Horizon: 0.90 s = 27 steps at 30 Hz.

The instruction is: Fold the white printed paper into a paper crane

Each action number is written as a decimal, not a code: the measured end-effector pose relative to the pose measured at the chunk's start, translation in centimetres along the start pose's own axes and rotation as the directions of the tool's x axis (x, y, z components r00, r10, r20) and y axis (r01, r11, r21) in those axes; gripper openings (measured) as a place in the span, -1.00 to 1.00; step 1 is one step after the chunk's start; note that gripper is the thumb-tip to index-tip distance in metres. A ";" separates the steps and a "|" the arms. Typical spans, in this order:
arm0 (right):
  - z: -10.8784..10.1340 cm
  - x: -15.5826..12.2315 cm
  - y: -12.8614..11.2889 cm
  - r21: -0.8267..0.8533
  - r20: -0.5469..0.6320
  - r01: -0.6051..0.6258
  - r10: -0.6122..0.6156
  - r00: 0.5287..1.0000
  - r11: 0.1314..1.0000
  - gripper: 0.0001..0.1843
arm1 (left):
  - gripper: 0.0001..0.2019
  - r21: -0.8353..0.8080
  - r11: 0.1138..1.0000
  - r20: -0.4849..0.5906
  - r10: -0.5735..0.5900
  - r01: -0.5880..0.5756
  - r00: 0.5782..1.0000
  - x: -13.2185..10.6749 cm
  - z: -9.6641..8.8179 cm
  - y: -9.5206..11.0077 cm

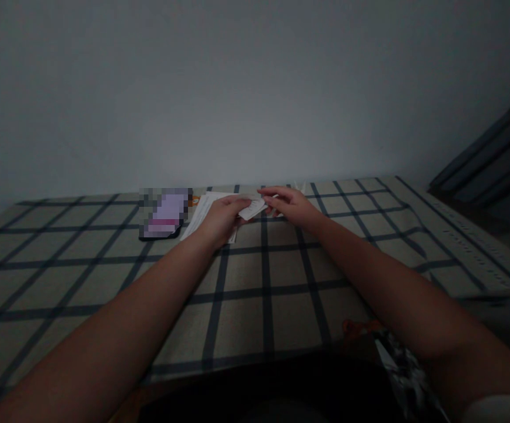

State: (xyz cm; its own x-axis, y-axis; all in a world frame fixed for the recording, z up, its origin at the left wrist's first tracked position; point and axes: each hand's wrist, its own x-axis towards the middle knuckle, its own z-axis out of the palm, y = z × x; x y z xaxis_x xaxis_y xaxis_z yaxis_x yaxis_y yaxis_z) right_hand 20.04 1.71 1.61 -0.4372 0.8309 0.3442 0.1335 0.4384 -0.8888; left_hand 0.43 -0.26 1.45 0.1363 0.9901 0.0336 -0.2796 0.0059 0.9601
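Observation:
A small folded white paper [252, 208] is held above the checked cloth, in the middle of the view. My left hand [224, 218] is closed on its left side, with the thumb lying on top. At the paper's right edge is my right hand [291, 204], thumb and fingers bent close to it; whether they pinch it is hard to make out in the dim light. Under and behind my left hand lie printed white sheets [196, 217], partly covered by it. A white pointed scrap of paper [299, 187] shows just beyond my right hand.
Left of the sheets lies a phone [165, 214] with a lit, partly blurred screen. A small orange item [195, 201] sits between them. The checked tablecloth [246, 299] reaches back to a plain wall [255, 94]. Dark striped fabric [493, 147] hangs at the right.

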 end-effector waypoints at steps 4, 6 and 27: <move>0.0 0.0 -0.3 0.012 0.041 -0.021 0.020 0.999 1.000 -0.62 | -0.80 -0.013 1.000 0.017 -0.002 0.002 1.000 0.2 -0.2 -0.3; 0.0 0.0 -0.1 0.013 0.049 -0.023 0.022 0.999 1.000 -0.63 | -0.78 -0.006 1.000 0.037 -0.022 0.022 0.999 0.4 -0.3 -0.6; 0.2 0.1 0.8 -0.071 0.076 0.051 -0.046 0.996 0.996 -0.61 | -0.74 0.196 0.979 0.148 0.021 -0.050 0.989 -0.9 0.6 -0.5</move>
State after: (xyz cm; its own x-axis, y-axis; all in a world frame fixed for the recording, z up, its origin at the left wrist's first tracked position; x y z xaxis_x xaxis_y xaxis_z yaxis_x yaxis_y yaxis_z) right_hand 19.92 2.04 0.86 -0.5095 0.7814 0.3603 0.1738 0.5036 -0.8463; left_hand 1.06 -1.29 1.10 0.2694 0.9584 0.0941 -0.0944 -0.0710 0.9930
